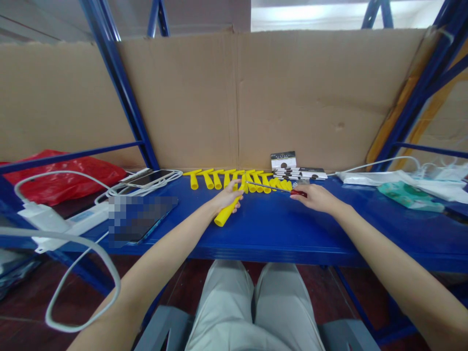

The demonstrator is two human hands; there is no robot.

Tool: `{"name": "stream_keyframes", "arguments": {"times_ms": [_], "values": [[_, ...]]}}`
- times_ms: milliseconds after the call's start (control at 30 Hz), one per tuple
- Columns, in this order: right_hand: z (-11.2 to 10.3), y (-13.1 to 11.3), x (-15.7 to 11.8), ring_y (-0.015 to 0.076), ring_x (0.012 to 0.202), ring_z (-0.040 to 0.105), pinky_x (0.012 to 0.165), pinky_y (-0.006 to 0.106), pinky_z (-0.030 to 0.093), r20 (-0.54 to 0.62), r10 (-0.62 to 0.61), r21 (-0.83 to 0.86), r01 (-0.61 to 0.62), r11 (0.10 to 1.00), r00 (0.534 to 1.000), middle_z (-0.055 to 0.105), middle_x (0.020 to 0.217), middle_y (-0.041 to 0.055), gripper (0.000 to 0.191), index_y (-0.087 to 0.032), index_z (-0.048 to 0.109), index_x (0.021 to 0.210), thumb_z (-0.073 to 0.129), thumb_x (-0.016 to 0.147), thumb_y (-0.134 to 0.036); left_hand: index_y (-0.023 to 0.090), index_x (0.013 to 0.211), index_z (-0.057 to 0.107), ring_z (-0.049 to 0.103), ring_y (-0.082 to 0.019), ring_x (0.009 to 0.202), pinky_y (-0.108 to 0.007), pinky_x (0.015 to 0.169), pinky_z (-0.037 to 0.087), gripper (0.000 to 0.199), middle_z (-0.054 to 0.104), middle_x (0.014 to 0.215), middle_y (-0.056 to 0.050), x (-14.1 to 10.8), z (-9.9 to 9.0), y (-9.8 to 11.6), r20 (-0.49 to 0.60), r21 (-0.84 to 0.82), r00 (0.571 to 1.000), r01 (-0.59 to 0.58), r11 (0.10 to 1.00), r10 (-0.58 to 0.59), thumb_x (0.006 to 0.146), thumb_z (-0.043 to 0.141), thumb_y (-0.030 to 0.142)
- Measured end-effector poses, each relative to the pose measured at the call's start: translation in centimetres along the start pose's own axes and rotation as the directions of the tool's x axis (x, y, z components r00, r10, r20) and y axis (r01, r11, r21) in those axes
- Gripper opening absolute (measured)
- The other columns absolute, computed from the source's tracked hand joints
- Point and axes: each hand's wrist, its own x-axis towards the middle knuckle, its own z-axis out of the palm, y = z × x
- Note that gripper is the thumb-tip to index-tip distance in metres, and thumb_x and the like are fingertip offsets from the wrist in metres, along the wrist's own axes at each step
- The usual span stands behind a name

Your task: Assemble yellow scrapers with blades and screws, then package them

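Above the blue table point(278, 224), left hand point(225, 196) grasps a yellow piece point(224, 216) around its upper part, thick end slanting toward the wearer, probably to steady its far end for the screwdriver point(297, 193), which the right hand point(314, 196) grips by its red handle, shaft aimed leftward. Held piece looks bright, smooth, tubular; tip contact too small to tell. Beyond, a row of matching pieces point(218, 181) lies side by side, likely for easy reach, near small cards point(283, 160).
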Motion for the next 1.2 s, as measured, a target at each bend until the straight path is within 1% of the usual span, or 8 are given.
{"name": "stream_keyframes", "arguments": {"times_ms": [233, 533, 767, 867, 1000, 1067, 1133, 1200], "values": [[0.60, 0.29, -0.03, 0.0151, 0.054, 0.051, 0.052, 0.025, 0.033, -0.005, -0.014, 0.114, 0.014, 0.993, 1.000, 0.059, 0.065, 0.0037, 0.017, -0.021, 0.046, 0.074, 0.052, 0.080, -0.036, 0.031, 0.127, 0.030, 0.040, -0.005, 0.034, -0.016, 0.037, 0.034, 0.042, 0.043, 0.063, 0.007, 0.00, 0.04, -0.03, -0.023, 0.016, 1.000, -0.018, 1.000, 0.018, 0.089, 0.040, 0.016], [0.10, 0.10, -0.20, 0.0150, 0.053, 0.048, 0.052, 0.026, 0.030, 0.023, 0.008, 0.054, -0.009, 0.998, 1.000, 0.057, 0.061, 0.0032, 0.024, -0.021, 0.049, 0.068, 0.047, 0.082, -0.040, 0.029, 0.129, 0.030, 0.040, -0.006, 0.033, -0.017, 0.034, 0.031, 0.043, 0.044, 0.061, 0.007, -0.11, 0.15, 0.23, -0.001, -0.044, 1.000, -0.014, 0.999, 0.014, 0.089, 0.040, 0.014], [0.31, 0.13, -0.09, 0.0121, 0.048, 0.042, 0.048, 0.026, 0.030, 0.089, -0.037, 0.290, 0.010, 0.957, 0.995, 0.048, 0.051, 0.0002, 0.038, -0.020, 0.046, 0.059, 0.045, 0.081, -0.051, 0.029, 0.130, 0.029, 0.040, -0.005, 0.033, -0.016, 0.033, 0.030, 0.044, 0.043, 0.061, 0.007, -0.43, 0.27, 0.36, -0.008, -0.056, 1.000, -0.010, 0.998, 0.009, 0.090, 0.039, 0.015], [0.43, 0.02, -0.14, 0.0104, 0.044, 0.040, 0.044, 0.025, 0.029, 0.175, -0.009, 0.417, -0.066, 0.906, 0.984, 0.047, 0.049, -0.0009, 0.044, -0.020, 0.044, 0.058, 0.046, 0.078, -0.059, 0.029, 0.129, 0.029, 0.040, -0.005, 0.033, -0.016, 0.033, 0.030, 0.043, 0.044, 0.062, 0.007, -0.28, 0.17, 0.23, 0.001, -0.053, 1.000, -0.011, 0.999, 0.011, 0.090, 0.039, 0.015], [0.14, -0.31, -0.46, 0.0079, 0.036, 0.038, 0.037, 0.023, 0.026, 0.406, 0.025, 0.529, -0.258, 0.808, 0.913, 0.050, 0.050, -0.0016, 0.046, -0.020, 0.045, 0.063, 0.045, 0.077, -0.064, 0.030, 0.129, 0.030, 0.040, -0.005, 0.034, -0.016, 0.034, 0.031, 0.042, 0.044, 0.063, 0.007, -0.14, 0.13, 0.09, 0.007, -0.045, 1.000, -0.012, 0.999, 0.013, 0.090, 0.040, 0.016], [0.16, -0.35, -0.57, 0.0072, 0.034, 0.037, 0.036, 0.023, 0.025, 0.455, 0.022, 0.547, -0.299, 0.782, 0.890, 0.050, 0.051, -0.0020, 0.046, -0.020, 0.045, 0.066, 0.044, 0.077, -0.064, 0.030, 0.129, 0.030, 0.040, -0.005, 0.034, -0.016, 0.034, 0.031, 0.042, 0.044, 0.063, 0.007, -0.14, 0.14, 0.07, 0.010, -0.042, 1.000, -0.009, 0.999, 0.009, 0.090, 0.040, 0.016], [0.45, -0.20, -0.55, 0.0072, 0.036, 0.037, 0.036, 0.022, 0.026, 0.403, 0.038, 0.552, -0.276, 0.787, 0.914, 0.050, 0.053, -0.0029, 0.043, -0.020, 0.044, 0.069, 0.048, 0.075, -0.063, 0.031, 0.129, 0.030, 0.040, -0.005, 0.034, -0.015, 0.034, 0.031, 0.042, 0.044, 0.063, 0.007, -0.18, 0.17, 0.09, 0.014, -0.038, 1.000, -0.005, 0.999, 0.005, 0.090, 0.040, 0.017], [0.89, 0.14, -0.42, 0.0078, 0.040, 0.040, 0.039, 0.022, 0.028, 0.259, 0.068, 0.532, -0.201, 0.823, 0.964, 0.050, 0.055, -0.0037, 0.041, -0.021, 0.043, 0.072, 0.057, 0.070, -0.059, 0.031, 0.128, 0.031, 0.040, -0.004, 0.034, -0.015, 0.034, 0.030, 0.042, 0.044, 0.063, 0.007, -0.24, 0.21, 0.14, 0.015, -0.034, 1.000, -0.001, 0.999, 0.002, 0.090, 0.040, 0.017]]}}
